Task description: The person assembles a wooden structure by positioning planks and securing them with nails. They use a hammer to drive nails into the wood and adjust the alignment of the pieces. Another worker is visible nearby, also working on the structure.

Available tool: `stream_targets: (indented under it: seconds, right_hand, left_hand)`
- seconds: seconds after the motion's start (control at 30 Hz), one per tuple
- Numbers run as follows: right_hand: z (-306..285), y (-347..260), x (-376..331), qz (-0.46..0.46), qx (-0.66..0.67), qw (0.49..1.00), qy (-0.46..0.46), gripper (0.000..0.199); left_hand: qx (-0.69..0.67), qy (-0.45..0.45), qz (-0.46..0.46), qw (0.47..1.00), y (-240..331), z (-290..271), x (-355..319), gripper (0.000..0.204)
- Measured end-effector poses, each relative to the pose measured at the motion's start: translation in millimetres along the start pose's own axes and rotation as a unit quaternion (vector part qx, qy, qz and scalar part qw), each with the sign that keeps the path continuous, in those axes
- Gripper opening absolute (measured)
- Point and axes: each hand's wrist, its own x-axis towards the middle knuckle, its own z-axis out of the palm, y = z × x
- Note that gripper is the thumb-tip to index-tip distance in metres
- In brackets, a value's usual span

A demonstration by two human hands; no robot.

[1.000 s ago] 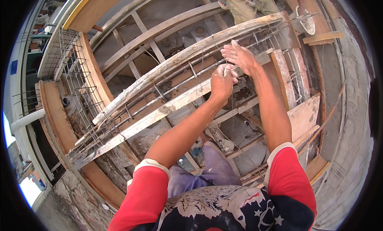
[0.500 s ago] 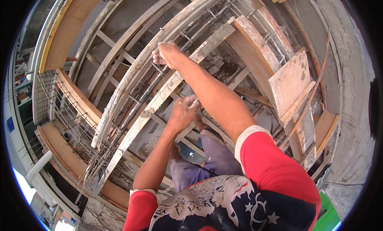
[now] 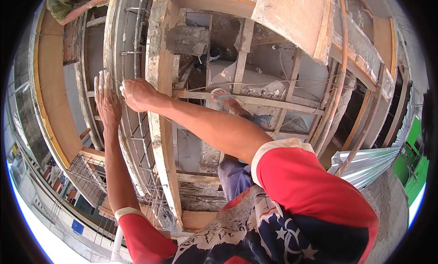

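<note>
Red T-shirt sleeves, cream cuffs; I read shirt front as near-black with mottled grey-beige print, pale stars. Trousers purple. Left hand dusted whitish, from my end. Sandal strap teal. Co-worker's sleeve olive green. Plywood panel orange-tan, edge yellow. Timber plank cream, blotched grey. Corrugated sheet silvery, striped. Right-hand panel bright green.

Right hand: anything in curled fingers too small to tell. Right forearm hides a stretch of plank. Co-worker's olive sleeve cut off, upper edge. Far-left clutter: too tiny.
</note>
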Motion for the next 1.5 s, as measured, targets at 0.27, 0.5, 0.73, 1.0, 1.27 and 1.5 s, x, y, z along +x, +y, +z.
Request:
stream_targets:
  seconds: [0.27,0.5,0.73,1.0,1.27,1.5]
  right_hand:
    - [-42.7,64.1,-44.2,0.034,0.108,0.992,0.046,0.022]
    - [-74.6,-12.1,-54.1,0.056,0.437,0.886,-0.147,0.03]
    - [-84.6,101.9,-59.6,-0.005,0.165,0.981,0.107,0.02]
    - [-86.8,95.1,-97.5,-0.028,0.224,0.972,-0.066,0.029]
    - [-136.2,81.9,-98.6,0.153,0.3,0.93,-0.148,0.035]
    - [-129.3,107.5,-107.2,0.111,0.034,0.989,-0.091,0.023]
  left_hand:
    - [-0.028,-0.086,0.06,0.994,-60.9,17.0,42.3,0.034]
    - [-0.049,-0.115,0.061,0.99,-55.0,8.6,42.1,0.033]
    - [0.026,-0.078,0.073,0.994,-42.8,14.5,53.2,0.029]
    - [0.025,-0.078,0.074,0.994,-36.3,13.5,41.7,0.042]
    - [0.093,-0.012,-0.01,0.996,-13.2,22.1,15.6,0.048]
    - [-0.072,0.031,-0.209,0.975,98.0,31.0,-84.6,0.059]
